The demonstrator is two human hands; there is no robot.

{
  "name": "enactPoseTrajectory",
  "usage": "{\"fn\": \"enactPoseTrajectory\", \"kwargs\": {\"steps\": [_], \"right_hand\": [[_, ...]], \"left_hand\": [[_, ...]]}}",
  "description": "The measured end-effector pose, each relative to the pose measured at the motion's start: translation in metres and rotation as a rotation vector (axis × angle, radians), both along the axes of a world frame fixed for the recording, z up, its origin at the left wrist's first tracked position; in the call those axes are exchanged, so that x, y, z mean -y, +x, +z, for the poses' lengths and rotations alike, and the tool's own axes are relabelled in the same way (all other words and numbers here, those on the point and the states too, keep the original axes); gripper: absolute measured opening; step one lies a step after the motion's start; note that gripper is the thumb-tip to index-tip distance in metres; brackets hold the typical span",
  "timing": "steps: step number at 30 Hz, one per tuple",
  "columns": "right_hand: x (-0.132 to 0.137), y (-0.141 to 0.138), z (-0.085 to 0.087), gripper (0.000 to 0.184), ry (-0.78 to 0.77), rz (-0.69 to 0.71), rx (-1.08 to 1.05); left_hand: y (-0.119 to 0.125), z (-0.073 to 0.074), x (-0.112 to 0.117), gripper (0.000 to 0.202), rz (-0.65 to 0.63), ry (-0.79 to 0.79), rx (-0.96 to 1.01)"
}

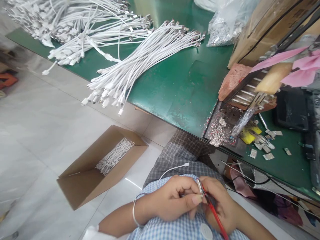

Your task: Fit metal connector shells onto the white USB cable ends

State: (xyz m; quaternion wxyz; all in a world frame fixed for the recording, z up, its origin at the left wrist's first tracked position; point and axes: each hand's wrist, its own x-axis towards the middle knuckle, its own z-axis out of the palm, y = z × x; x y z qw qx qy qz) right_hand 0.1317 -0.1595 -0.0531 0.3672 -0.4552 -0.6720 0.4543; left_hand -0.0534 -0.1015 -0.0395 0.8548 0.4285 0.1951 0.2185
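Observation:
In front of my lap my left hand [176, 198] is closed, thumb and fingers pinching a small metal connector [199, 186]. A thin white cable [171, 169] runs out behind that hand, and its white plug end rests over my checked trousers. Close beside it, my right hand [218, 200] is wrapped around a slim red-handled tool [217, 218]. The tool's upper end meets the connector between my fingers. Its exact kind cannot be made out, as my fingers cover part of it.
On the green table [172, 90] lies a bundle of white cables [140, 63], with more heaps behind. A cardboard box [82, 186] on the floor holds white cables. At right, a wooden-handled soldering iron [272, 80] rests over a dirty tray near a yellow sponge [247, 134].

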Motion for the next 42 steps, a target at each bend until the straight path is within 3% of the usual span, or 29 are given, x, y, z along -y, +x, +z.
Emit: {"fn": "enactPoseTrajectory", "kwargs": {"steps": [5,10,25,31,42], "right_hand": [[0.010,-0.011,-0.009,0.019,-0.164,-0.011,-0.265],[0.021,-0.010,-0.016,0.020,-0.188,-0.120,-0.320],[0.003,0.017,-0.004,0.009,0.127,-0.014,0.219],[0.003,0.017,-0.008,0.017,0.192,0.007,0.247],[-0.002,0.016,-0.011,0.018,0.267,-0.033,0.252]], "left_hand": [[0.002,-0.005,0.005,0.037,0.033,-0.061,0.050],[-0.003,-0.006,0.007,0.043,0.053,-0.032,-0.038],[0.000,0.001,-0.001,0.043,0.073,0.143,-0.128],[-0.002,0.005,-0.005,0.045,0.063,0.263,-0.158],[-0.004,0.004,-0.004,0.041,0.080,0.199,-0.154]]}}
